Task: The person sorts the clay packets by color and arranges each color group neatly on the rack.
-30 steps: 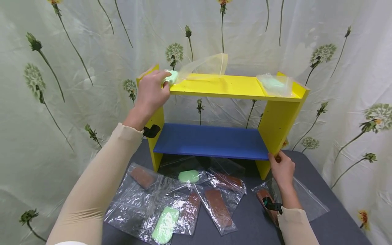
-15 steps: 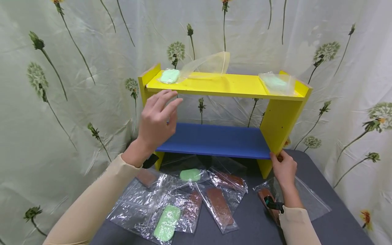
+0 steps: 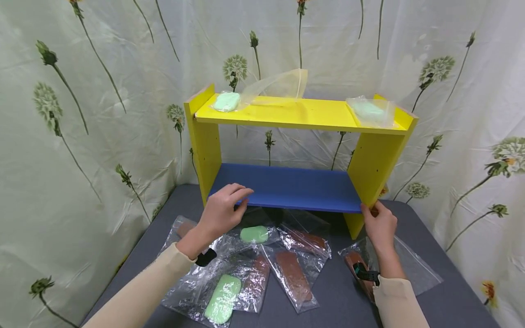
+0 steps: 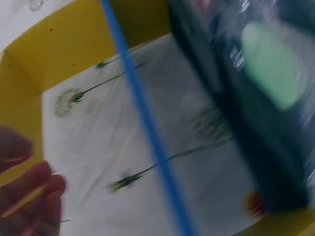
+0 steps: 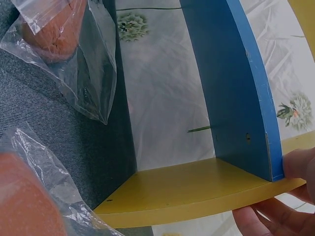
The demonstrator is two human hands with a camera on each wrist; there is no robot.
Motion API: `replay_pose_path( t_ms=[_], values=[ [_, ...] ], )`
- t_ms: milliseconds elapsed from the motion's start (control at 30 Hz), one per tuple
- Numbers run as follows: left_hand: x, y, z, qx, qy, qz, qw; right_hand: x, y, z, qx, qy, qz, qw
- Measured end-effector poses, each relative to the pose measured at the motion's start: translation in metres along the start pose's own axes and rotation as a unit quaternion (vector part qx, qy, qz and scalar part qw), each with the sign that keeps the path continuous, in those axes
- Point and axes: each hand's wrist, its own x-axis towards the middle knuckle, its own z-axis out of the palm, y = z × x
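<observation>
A yellow shelf unit [image 3: 375,164] with a blue lower board [image 3: 287,187] stands on the dark table. My left hand [image 3: 224,208] hovers before the blue board's front edge, fingers loosely bent and holding nothing. In the left wrist view, its fingers [image 4: 29,189] show at the lower left. My right hand [image 3: 379,225] grips the unit's right side panel at the blue board's height; in the right wrist view the thumb [image 5: 298,163] lies by the board's end, with fingers behind the panel. A bagged pale green slab [image 3: 227,101] rests at the top shelf's left, another green slab [image 3: 368,109] at its right.
In front of the unit lie clear zip bags with a green slab [image 3: 223,298], a second green slab [image 3: 254,234] and several brown slabs [image 3: 294,275]. One bagged brown slab [image 3: 356,269] is beside the right wrist. A flowered curtain [image 3: 135,91] hangs behind the table [image 3: 145,246].
My left hand has let go of the green slab on the top shelf's left end and come down to the blue board's front. The right hand has stayed on the side panel.
</observation>
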Motion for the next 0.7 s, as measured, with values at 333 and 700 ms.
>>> replay_pose_path(
  t_ms=[333, 700],
  values=[
    [-0.047, -0.016, 0.045, -0.114, -0.203, -0.224, 0.9463, 0.0, 0.003, 0.003, -0.001, -0.018, 0.014, 0.9997],
    [-0.069, -0.025, 0.07, -0.156, -0.22, -0.241, 0.9324, 0.001, 0.003, 0.002, -0.002, -0.007, 0.009, 0.9999]
  ],
)
